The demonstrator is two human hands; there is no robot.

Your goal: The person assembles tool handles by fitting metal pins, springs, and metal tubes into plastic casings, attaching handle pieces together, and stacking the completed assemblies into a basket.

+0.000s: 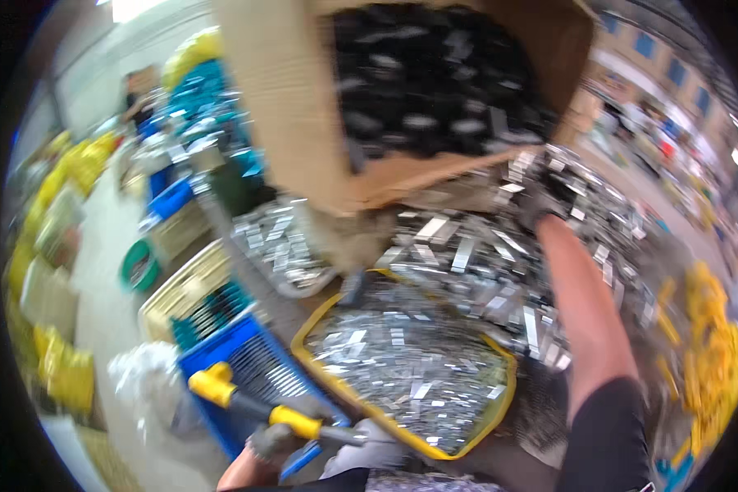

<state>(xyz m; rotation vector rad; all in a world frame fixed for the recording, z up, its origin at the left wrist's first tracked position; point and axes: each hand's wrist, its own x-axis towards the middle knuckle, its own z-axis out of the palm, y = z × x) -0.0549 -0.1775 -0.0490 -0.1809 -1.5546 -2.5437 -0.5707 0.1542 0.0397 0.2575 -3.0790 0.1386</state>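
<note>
My left hand (272,443), in a grey glove, is closed around a yellow-and-black hand-held tool (254,406) at the lower left; blur hides its exact kind. My right arm stretches forward over a heap of small flat silvery pieces (484,254). At its end my right hand (539,201), in a dark glove, is at the heap just below a big cardboard box (283,98). Its fingers are smeared by motion. Nearer to me lies a yellow-rimmed container (500,394) filled with similar silvery bits (402,361).
The cardboard box is tipped toward me, full of dark pieces (426,82). On the left stand a blue crate (221,426), a cream crate (157,316), a clear bag of silvery pieces (283,250) and a green tub (139,266). Yellow parts (705,353) pile up at the right.
</note>
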